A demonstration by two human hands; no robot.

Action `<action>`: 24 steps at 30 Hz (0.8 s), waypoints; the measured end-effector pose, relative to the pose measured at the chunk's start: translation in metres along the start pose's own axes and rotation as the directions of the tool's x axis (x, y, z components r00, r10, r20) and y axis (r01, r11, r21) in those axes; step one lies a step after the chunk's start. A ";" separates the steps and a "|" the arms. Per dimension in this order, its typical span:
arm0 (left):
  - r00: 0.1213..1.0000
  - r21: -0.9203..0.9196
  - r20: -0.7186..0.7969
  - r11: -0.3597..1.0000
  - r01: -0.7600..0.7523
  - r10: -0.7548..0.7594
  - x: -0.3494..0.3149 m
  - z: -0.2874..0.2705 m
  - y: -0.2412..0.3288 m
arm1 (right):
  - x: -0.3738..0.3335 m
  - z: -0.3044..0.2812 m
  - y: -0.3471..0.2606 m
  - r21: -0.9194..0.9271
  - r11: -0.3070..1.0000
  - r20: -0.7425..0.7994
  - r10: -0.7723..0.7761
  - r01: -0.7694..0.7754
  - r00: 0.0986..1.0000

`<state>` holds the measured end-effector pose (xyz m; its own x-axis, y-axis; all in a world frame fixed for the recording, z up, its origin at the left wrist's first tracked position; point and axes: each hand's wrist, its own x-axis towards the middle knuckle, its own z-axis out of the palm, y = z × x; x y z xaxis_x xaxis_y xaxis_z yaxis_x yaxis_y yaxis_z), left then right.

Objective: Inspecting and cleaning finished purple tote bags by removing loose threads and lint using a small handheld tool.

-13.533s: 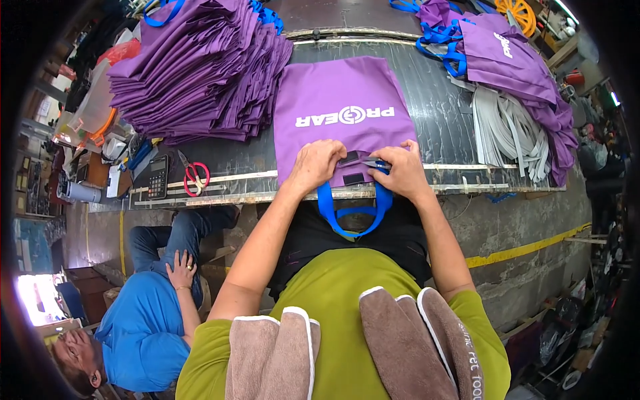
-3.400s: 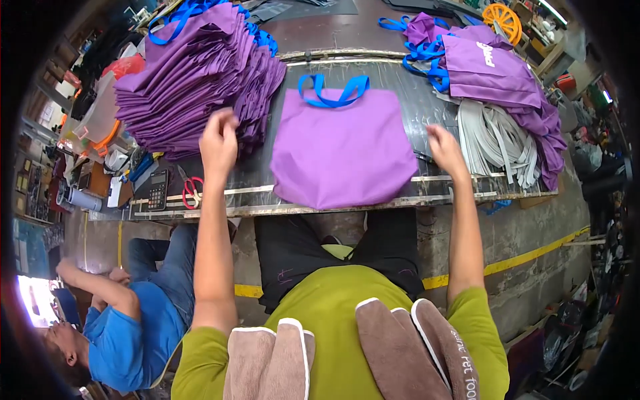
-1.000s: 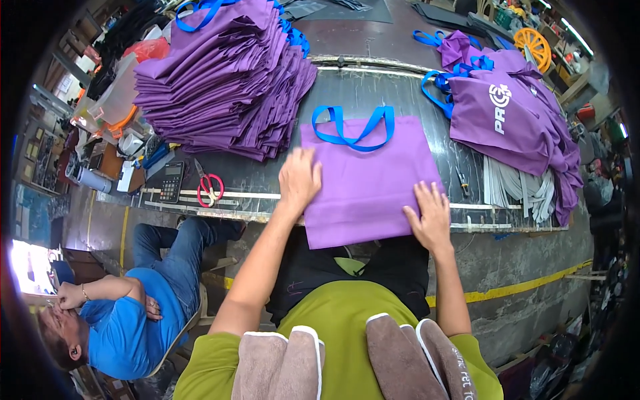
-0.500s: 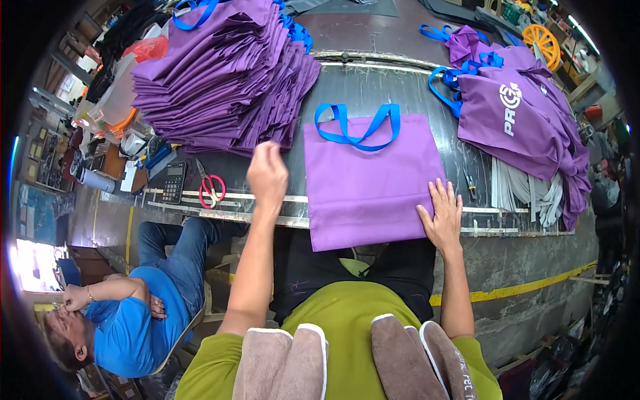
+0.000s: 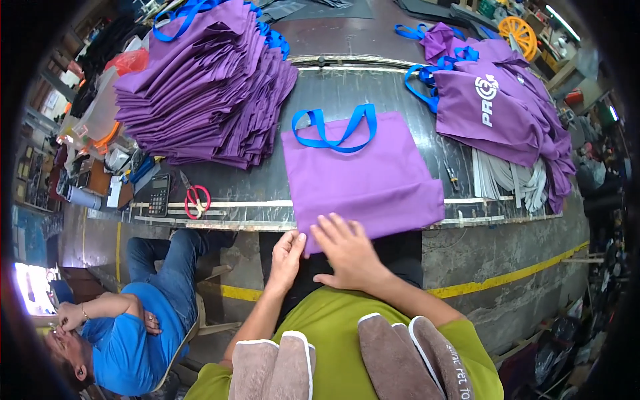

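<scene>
A purple fabric tote bag (image 5: 360,167) with blue handles (image 5: 337,143) lies flat before me, its handles pointing away and its near edge overhanging the table. My left hand (image 5: 287,257) pinches the bag's near left corner between thumb and fingers. Beside it, my right hand (image 5: 348,252) rests its outstretched fingers on the bag's near edge, palm down. To the left rises a tall stack of the same purple bags (image 5: 200,93). At the right is a loose heap of purple bags (image 5: 497,100), the front one bearing a white print.
Red-handled scissors (image 5: 197,201) and a black calculator (image 5: 159,195) lie at the table's left front. Grey strips (image 5: 497,177) sit under the right heap, near a small pen-like tool (image 5: 452,175). A seated person in blue (image 5: 143,333) is at the lower left.
My left hand has come down from above the table to the bag's near left corner. My right hand has moved left from the bag's right edge. The bag's near edge has turned slightly.
</scene>
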<state>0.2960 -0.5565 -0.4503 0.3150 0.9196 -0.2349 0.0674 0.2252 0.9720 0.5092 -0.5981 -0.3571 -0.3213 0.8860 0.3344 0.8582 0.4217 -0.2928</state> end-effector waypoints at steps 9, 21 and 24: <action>0.972 -0.024 0.236 1.000 0.011 -0.005 0.012 0.018 0.045 | 0.126 -0.082 0.103 0.120 0.975 -0.357 0.218 -0.186 0.908; 0.827 -0.776 0.516 0.530 0.342 0.222 0.060 0.101 0.119 | 0.086 -0.235 0.171 0.773 0.537 -0.620 0.753 0.339 0.221; 0.972 -0.678 0.188 0.734 0.025 0.141 0.065 0.076 0.117 | 0.026 -0.166 0.180 0.918 0.299 -0.343 0.928 0.262 0.145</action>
<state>0.3965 -0.4946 -0.3517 0.4939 0.8649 -0.0892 -0.5849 0.4064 0.7020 0.7220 -0.5308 -0.2523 0.8871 0.4538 0.0844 -0.1955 0.5350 -0.8220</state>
